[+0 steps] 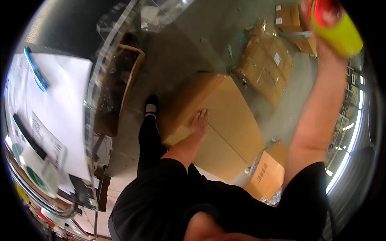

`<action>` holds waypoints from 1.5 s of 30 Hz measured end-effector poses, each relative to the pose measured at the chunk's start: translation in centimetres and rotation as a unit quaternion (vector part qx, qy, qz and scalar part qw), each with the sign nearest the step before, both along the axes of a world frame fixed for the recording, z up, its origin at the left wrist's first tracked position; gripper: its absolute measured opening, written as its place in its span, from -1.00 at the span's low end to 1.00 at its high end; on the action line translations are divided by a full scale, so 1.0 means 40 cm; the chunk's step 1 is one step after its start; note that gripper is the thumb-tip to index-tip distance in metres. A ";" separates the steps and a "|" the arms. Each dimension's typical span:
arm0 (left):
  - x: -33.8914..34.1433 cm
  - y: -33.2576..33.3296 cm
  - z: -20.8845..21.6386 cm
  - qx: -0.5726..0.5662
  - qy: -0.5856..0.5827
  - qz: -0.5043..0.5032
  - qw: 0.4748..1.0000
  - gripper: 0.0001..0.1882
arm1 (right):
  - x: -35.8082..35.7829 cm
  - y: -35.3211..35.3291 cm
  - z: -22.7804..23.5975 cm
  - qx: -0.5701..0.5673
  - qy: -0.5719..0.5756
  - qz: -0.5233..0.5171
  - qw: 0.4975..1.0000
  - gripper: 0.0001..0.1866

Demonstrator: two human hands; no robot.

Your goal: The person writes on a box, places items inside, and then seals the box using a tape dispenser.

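Note:
My left hand (200, 123) lies with its fingers stretched out on top of a large brown cardboard box (231, 108), near its left edge. The box stands in front of me with its top flaps down and a straight seam between them. Raised at the upper right, my right hand (306, 15) grips a yellow-green cylinder (341, 36) with a red end. Motion blurs this cylinder, so its kind is unclear. Most of the right hand is hidden behind it or cut off by the picture's edge.
A table (60, 24) on the left bears white paper (68, 108), a blue cutter-like tool (35, 70) and a white tape roll (38, 170). Beside it stands an open carton (130, 86). A taped carton (269, 60), small boxes (290, 18) and an open box (265, 174) are on the right.

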State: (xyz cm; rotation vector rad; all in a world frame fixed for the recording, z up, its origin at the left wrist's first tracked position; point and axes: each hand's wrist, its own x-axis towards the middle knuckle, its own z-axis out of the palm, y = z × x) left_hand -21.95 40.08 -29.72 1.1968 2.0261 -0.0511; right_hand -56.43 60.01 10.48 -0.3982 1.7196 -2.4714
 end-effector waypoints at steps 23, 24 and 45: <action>-0.149 -0.053 -0.003 0.176 -0.717 0.467 0.487 -0.22 | 1.114 -0.106 -0.822 0.326 -0.278 -0.248 0.869 -0.33; -0.153 -0.053 0.018 0.191 -0.729 0.451 0.478 -0.25 | 1.108 -0.112 -0.822 0.325 -0.280 -0.246 0.869 -0.33; -0.180 -0.120 -0.095 0.284 -0.256 0.541 0.749 -0.76 | 1.265 -0.106 -0.828 0.745 -0.226 -0.036 0.627 -0.24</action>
